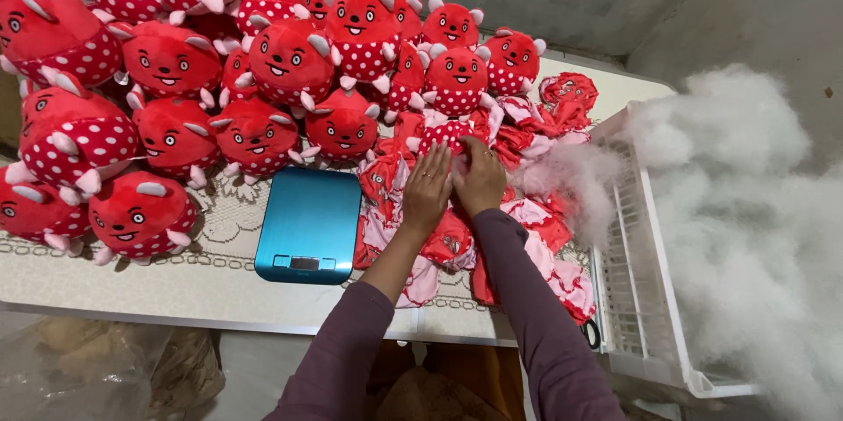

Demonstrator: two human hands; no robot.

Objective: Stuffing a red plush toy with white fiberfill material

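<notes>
The heap of stuffed red toys (pixel 176 61) runs off the upper left of the frame. Both hands' palms press down unseen on the unstuffed red skins (pixel 457 237) (fingertips partly buried), and the white stuffing (pixel 746 210) spills past the right edge, hiding the white crate's (pixel 650 333) far side.

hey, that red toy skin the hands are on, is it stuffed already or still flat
Still flat. Both the left hand and right hand press on a limp red toy skin, unlike the plump stuffed toys behind.
</notes>
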